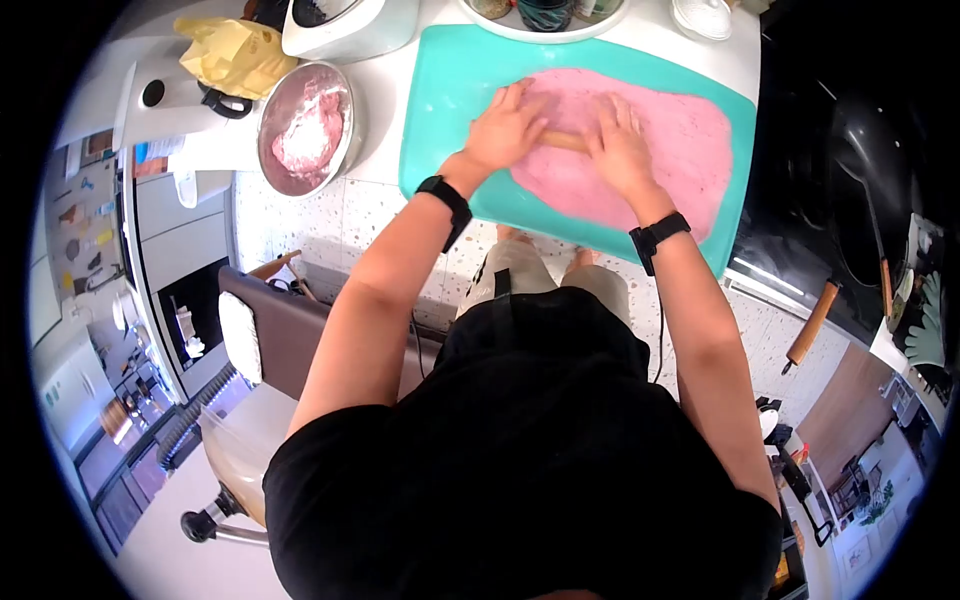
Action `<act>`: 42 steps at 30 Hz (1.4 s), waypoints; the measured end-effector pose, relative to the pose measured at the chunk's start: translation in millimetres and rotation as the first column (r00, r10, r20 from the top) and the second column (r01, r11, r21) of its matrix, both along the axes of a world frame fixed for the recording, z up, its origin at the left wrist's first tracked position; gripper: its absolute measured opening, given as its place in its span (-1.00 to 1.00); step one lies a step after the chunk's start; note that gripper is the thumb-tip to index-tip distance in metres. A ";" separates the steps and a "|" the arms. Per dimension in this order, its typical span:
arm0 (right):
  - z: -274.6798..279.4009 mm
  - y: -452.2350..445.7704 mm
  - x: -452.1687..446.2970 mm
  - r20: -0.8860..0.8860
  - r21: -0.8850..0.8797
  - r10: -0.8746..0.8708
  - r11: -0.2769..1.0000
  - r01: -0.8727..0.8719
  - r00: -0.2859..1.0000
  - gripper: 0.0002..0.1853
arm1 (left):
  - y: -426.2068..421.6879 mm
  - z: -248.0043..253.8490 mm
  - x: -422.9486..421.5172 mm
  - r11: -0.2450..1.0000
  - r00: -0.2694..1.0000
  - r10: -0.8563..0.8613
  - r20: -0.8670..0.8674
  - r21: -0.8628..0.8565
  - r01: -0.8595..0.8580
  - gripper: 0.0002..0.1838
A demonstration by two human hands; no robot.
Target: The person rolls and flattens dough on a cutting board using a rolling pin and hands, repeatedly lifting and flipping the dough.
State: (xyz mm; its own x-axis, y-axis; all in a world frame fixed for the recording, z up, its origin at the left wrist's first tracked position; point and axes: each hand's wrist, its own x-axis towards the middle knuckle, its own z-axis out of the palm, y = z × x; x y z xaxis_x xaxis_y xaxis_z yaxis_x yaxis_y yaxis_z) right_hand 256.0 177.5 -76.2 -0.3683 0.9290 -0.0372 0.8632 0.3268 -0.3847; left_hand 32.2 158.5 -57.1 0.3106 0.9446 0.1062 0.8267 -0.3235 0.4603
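Observation:
A thin, flat pink sheet of dough-like or minced-meat-like paste (680, 130) lies spread over a teal mat (440, 90). Across it, a short light-brown rolling pin (564, 140) shows between my two hands. My left hand (505, 130) lies over the pin's left end, fingers stretched and apart. Over the right end rests my right hand (620, 145), its fingers extended forward and slightly blurred. Both palms hide the pin's ends. To the left stands a metal bowl (350, 135) with a lump of the same pink mass (308, 135) inside.
A yellow bag (235, 55) and a white appliance (350, 30) stand at the back left. A white round tray (550, 35) with jars borders the mat's far edge. On the right are a black pan (865, 150) and a wooden handle (812, 325). A brown chair (280, 330) is behind left.

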 end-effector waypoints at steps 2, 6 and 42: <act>-12.2 21.7 -16.6 -0.175 0.091 -0.059 0.993 0.076 0.983 -0.39 | 20.1 -19.0 3.8 0.996 0.998 0.013 0.054 0.086 -0.017 -0.51; -30.9 32.6 -42.8 -0.001 0.242 -0.186 0.953 0.181 0.982 -0.34 | 25.3 -34.2 16.0 0.985 0.981 0.080 -0.176 0.163 -0.051 -0.41; -27.5 -158.3 -12.2 0.189 0.147 -0.046 0.989 0.018 0.981 -0.32 | -137.5 -37.3 22.1 0.994 0.990 0.100 -0.105 0.048 -0.095 -0.34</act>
